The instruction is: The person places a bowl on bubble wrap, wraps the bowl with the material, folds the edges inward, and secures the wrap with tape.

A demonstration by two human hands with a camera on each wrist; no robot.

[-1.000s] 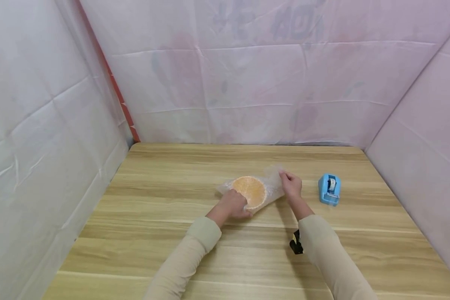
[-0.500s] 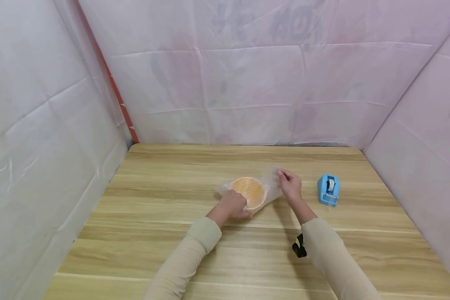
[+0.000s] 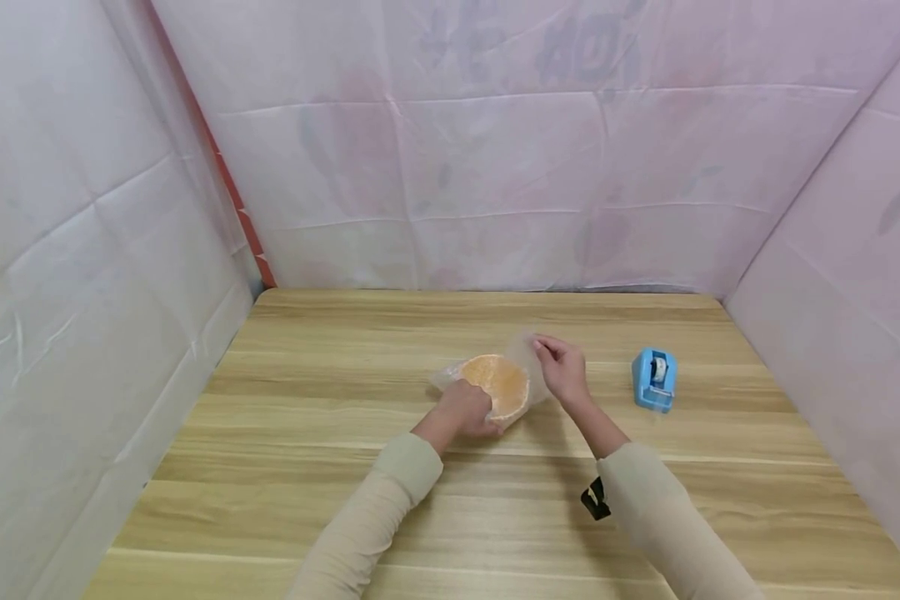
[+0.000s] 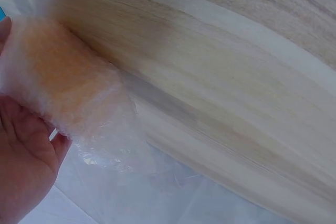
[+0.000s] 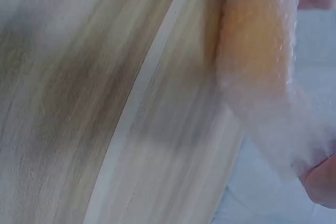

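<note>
An orange bowl (image 3: 504, 385) lies in bubble wrap (image 3: 537, 388) near the middle of the table, its round opening showing in the head view. My left hand (image 3: 467, 407) grips its near left side, fingers over the rim and through the wrap. In the left wrist view, the wrap (image 4: 107, 135) covers the bowl's side, and its loose end sticks out past the palm. My right hand (image 3: 562, 367) pinches the other end of the wrap between thumb and fingers, holding it raised at the bowl's right. The right wrist view shows this wrap (image 5: 273, 129) stretched from the bowl to the fingers.
A blue tape dispenser (image 3: 654, 380) stands on the wooden table (image 3: 330, 500) to the right. A small black object (image 3: 595, 500) lies partly hidden by the right sleeve. White sheets (image 3: 495, 167) hang behind the table and at both sides.
My right hand has moved left, bringing the raised wrap end closer to the bowl's right edge. The left hand keeps its grip in about the same place.
</note>
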